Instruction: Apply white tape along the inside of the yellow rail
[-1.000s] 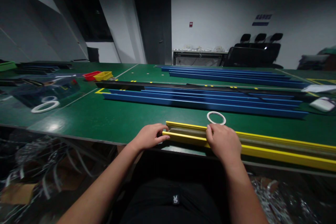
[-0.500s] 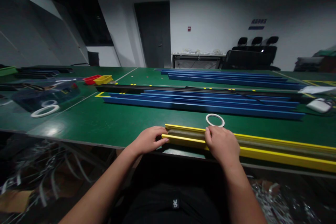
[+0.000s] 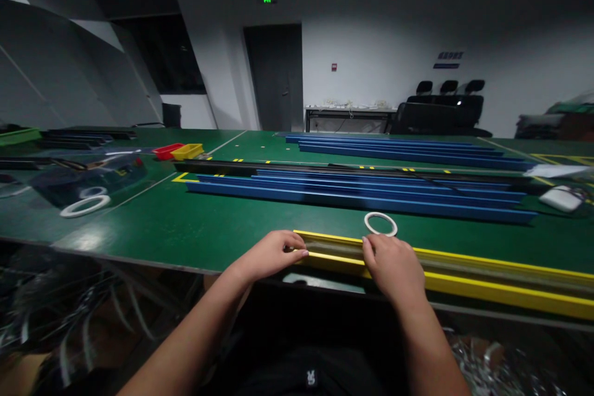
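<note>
A long yellow U-shaped channel (image 3: 501, 281) lies along the near edge of the green table, its open side up, running out of view at the right. At its left end is my left hand (image 3: 273, 255), closed, with the thumb over the near rim and the fingertips by the far rim; whatever may be inside the grip is hidden. Farther right along the channel, my right hand (image 3: 394, 265) grips across it, thumb inside and fingers mostly hidden. Just beyond that hand lies a thin white ring (image 3: 380, 215), like a roll of narrow tape.
Several blue channels (image 3: 362, 203) and black ones lie across the green table (image 3: 223, 223). Red (image 3: 166, 152) and yellow bins (image 3: 187, 151) stand back left, near clear plastic and another white ring (image 3: 86, 206). A white device (image 3: 562, 198) sits right. Tangled strips fill the floor below.
My left hand has shifted slightly right, farther over the channel's end. My right hand keeps its place on the channel. The whole view has tilted up a little.
</note>
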Available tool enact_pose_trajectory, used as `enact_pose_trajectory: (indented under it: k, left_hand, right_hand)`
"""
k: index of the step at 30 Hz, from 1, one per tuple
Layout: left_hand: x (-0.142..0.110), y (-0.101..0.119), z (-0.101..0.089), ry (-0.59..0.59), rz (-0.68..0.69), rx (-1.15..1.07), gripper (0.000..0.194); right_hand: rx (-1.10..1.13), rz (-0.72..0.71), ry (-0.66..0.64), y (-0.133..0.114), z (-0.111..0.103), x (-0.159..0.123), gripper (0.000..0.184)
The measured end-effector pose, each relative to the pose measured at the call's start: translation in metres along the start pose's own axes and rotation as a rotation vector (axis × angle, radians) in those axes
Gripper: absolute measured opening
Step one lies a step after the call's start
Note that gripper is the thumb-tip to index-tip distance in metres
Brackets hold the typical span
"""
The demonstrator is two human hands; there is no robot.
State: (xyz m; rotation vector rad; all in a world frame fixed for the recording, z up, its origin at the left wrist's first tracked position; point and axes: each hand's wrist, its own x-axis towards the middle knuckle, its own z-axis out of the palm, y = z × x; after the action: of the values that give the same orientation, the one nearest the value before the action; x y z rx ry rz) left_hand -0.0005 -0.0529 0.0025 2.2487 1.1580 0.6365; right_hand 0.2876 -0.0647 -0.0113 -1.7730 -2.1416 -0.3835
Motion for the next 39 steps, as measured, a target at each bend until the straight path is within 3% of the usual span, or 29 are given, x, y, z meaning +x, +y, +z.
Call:
enact_pose_trajectory:
  k: [8,15,20,24,30,39]
  left_hand:
    - [0.018,0.027,0.018,-0.018,0.072,0.176,0.034]
    - [0.017,0.028,0.031,0.073,0.056,0.383,0.032]
    - [0.005,0.019,0.025,0.069,0.087,0.272,0.025]
    - [-0.004,0.008,0.022,0.063,0.036,0.089,0.023]
    - [-0.006,-0.013,0.021,0.099,-0.004,-0.153,0.025]
    - [-0.012,-0.026,0.021,0.159,-0.073,-0.212,0.018]
  right_hand:
    - [0.173,-0.032,0.039,0.001,-0.003,0.000,0.029]
    - [0.334,-0.170,0.019,-0.021,-0.003,0.003,0.027]
    - [0.357,-0.267,-0.099,-0.042,-0.008,0.005,0.026]
    - [0.359,-0.375,-0.256,-0.054,-0.013,0.012,0.022]
    - [0.369,-0.348,-0.473,-0.073,-0.018,0.035,0.023]
    - [0.403,-0.309,-0.587,-0.092,-0.012,0.057,0.023]
